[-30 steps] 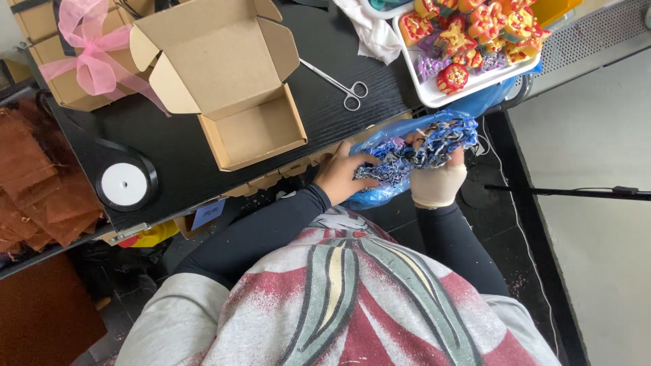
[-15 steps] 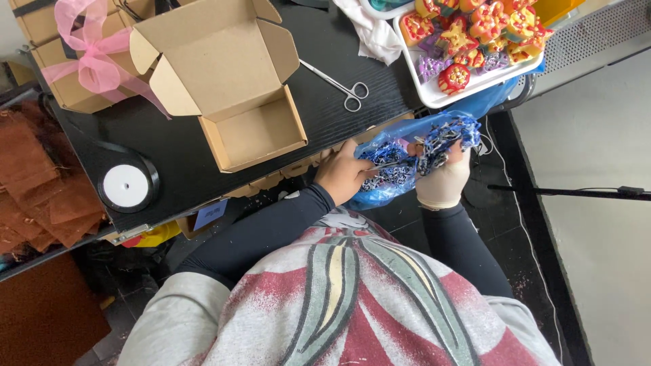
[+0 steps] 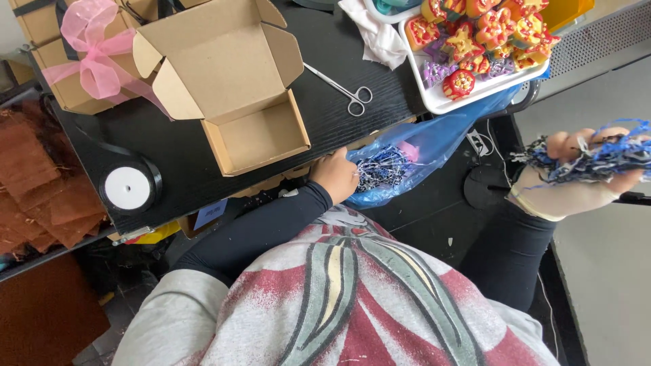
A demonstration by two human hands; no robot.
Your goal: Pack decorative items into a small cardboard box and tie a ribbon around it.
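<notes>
You have one view only — a head camera looking steeply down over your chest, close in. Your left hand (image 3: 336, 177) sits near centre; your right hand (image 3: 586, 169) hangs at the right edge — the table (image 3: 176, 156) beyond both.

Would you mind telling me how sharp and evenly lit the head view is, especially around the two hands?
Head view: soft, even daylight with no hard shadows or glare; the cardboard box and scissors are crisp; the right hand with its shredded paper is slightly motion-blurred; the left hand at the blue bag is sharper; edges bend with wide-angle distortion.
</notes>
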